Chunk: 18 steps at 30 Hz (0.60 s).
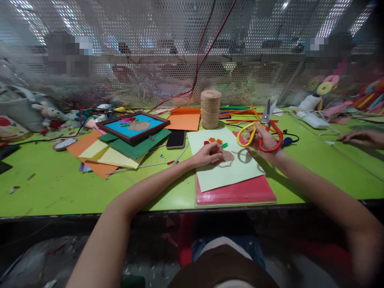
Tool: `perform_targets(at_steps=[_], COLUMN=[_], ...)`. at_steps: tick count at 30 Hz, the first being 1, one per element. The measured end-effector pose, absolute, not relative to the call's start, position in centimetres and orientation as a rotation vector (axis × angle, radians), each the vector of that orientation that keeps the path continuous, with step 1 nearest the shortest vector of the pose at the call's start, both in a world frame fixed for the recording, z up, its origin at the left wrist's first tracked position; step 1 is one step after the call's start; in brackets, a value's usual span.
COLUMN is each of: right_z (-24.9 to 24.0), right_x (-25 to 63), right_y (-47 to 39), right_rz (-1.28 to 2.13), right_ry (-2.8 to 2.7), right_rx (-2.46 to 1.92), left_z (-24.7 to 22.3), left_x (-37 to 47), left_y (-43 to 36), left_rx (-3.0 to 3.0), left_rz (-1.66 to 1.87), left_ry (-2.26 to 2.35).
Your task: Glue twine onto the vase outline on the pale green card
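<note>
On a pale green sheet of paper [231, 176] rests my left hand [208, 155], fingertips pinched together beside a brown patch [227, 157] with a loose strand along its edge. What the pinch holds, if anything, is too small to make out. Red, orange and green flower-like pieces [216, 141] lie just beyond these fingers. My right hand [264, 140], over the sheet's right edge, is closed on scissors [266, 113] with one yellow and one red handle, blades pointing up and away from me. A thin strand of twine [243, 153] runs between the hands. Under the sheet lies a red book [237, 193].
A twine spool [211, 110] stands behind the sheet. To the left are a phone [176, 139], coloured papers [105, 154] and a framed picture [135, 125] on top of them. Pipe cleaners [240, 112] lie at the back. Another person's hand [363, 138] rests at the right.
</note>
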State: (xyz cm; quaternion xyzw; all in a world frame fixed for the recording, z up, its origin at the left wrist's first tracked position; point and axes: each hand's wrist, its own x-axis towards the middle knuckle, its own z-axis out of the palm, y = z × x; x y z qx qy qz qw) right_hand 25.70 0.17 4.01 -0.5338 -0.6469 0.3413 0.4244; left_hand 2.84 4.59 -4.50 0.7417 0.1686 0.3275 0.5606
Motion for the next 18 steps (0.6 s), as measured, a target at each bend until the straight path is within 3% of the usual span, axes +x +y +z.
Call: perform_targets(at_steps=[4,9,18], right_z=[5.9,6.3,3.3], right_x=[27.9,28.8,28.3], right_y=[3.1,6.7,9.1], right_rz=[0.377,0.178,0.311], right_ry=[-1.947,-2.4,-2.623], right_rx=[-1.387,-1.565,-1.483], left_z=[-4.4,-4.3,-3.5], left_x=[2.9,2.9,3.0], left_y=[4.6,4.6,4.2], left_rx=[1.687,1.648,1.59], left_rz=[0.861,0.81,0.872], left_ry=[0.42,0.42,0.455])
